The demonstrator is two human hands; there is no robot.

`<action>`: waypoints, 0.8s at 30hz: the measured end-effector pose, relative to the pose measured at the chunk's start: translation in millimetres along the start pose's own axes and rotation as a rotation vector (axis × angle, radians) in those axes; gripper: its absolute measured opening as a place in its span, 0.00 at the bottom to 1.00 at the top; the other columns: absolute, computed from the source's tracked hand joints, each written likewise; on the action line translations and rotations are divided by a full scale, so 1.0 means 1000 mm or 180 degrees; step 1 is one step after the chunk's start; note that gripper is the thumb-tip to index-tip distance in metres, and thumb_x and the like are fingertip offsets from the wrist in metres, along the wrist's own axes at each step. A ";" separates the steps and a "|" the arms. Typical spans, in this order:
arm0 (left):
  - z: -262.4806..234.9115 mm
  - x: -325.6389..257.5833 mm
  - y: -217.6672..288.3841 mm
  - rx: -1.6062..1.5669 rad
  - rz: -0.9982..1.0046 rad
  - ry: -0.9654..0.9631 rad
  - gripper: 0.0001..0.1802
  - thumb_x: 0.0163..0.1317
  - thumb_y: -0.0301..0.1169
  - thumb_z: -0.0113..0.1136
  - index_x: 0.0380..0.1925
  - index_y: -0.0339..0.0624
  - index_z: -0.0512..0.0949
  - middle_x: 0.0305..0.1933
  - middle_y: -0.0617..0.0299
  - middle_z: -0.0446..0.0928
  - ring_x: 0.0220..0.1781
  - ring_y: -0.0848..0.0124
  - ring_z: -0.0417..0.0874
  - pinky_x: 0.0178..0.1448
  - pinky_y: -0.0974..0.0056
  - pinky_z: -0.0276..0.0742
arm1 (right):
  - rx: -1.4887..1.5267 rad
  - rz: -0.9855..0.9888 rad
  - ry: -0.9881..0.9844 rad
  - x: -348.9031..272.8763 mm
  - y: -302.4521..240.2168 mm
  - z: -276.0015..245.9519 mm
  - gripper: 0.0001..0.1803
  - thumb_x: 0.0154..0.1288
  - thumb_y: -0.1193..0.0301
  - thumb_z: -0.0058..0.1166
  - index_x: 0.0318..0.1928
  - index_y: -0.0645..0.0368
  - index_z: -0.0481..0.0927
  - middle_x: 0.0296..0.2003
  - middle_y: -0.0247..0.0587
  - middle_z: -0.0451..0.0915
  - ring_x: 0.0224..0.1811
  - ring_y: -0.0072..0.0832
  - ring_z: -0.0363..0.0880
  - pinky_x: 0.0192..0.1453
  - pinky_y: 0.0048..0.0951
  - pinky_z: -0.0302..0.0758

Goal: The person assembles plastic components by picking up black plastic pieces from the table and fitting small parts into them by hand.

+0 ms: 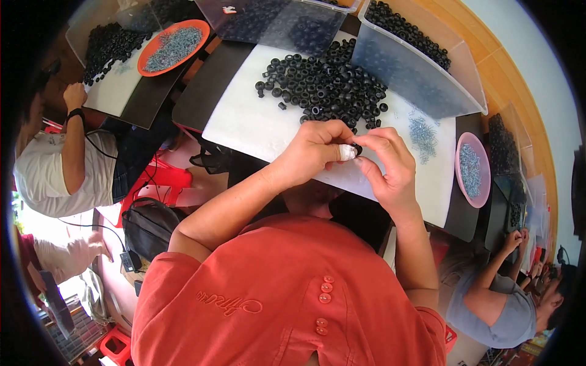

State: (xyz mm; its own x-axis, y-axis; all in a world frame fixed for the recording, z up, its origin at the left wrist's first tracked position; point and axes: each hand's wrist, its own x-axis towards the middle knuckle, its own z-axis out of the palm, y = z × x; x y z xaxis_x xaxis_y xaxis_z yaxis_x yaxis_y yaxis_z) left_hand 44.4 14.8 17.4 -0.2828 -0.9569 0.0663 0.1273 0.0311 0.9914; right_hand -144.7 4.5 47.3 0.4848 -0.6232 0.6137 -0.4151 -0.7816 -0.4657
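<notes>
My left hand and my right hand meet above the near part of a white sheet on the table. Between their fingertips is a small round black part, mostly covered by the fingers. White tape wraps the thumb of my left hand. Just beyond the hands spreads a large pile of black ring-shaped parts, some showing a hole. To the right of my right hand lies a small heap of tiny silvery-blue pieces, too small to make out clearly.
Clear plastic bins of black parts stand along the far side. A pink bowl of tiny pieces sits at the right edge. On a neighbouring table at left is an orange dish. Other people sit at left and right; a black bag is beside me.
</notes>
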 end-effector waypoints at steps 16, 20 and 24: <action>-0.002 0.001 0.004 -0.0060 -0.0115 -0.0046 0.07 0.61 0.26 0.65 0.37 0.35 0.80 0.28 0.68 0.76 0.26 0.81 0.72 0.29 0.73 0.70 | 0.0284 0.0221 0.0393 -0.011 -0.002 0.015 0.14 0.49 0.81 0.64 0.39 0.61 0.78 0.34 0.44 0.79 0.35 0.39 0.79 0.40 0.35 0.74; -0.002 0.001 0.006 -0.0138 -0.0177 -0.0010 0.07 0.61 0.26 0.65 0.38 0.35 0.80 0.28 0.68 0.76 0.26 0.81 0.72 0.29 0.73 0.70 | 0.0398 0.0263 0.0648 -0.007 -0.004 0.014 0.13 0.50 0.81 0.64 0.38 0.61 0.78 0.34 0.43 0.79 0.35 0.38 0.79 0.38 0.34 0.74; -0.003 0.002 0.003 -0.0168 -0.0153 -0.0042 0.07 0.62 0.26 0.65 0.38 0.35 0.80 0.29 0.67 0.76 0.26 0.81 0.72 0.30 0.73 0.70 | 0.0279 0.0190 0.0546 -0.010 0.000 0.017 0.13 0.50 0.82 0.64 0.38 0.61 0.78 0.33 0.43 0.79 0.34 0.38 0.78 0.37 0.34 0.75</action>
State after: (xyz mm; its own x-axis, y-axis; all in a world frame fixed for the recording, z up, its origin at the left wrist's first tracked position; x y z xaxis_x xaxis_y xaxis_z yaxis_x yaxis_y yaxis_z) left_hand 46.9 12.3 19.9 -0.3024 -0.9530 0.0207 0.1630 -0.0303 0.9862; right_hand -136.7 9.9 30.5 0.3198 -0.6603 0.6795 -0.3669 -0.7475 -0.5538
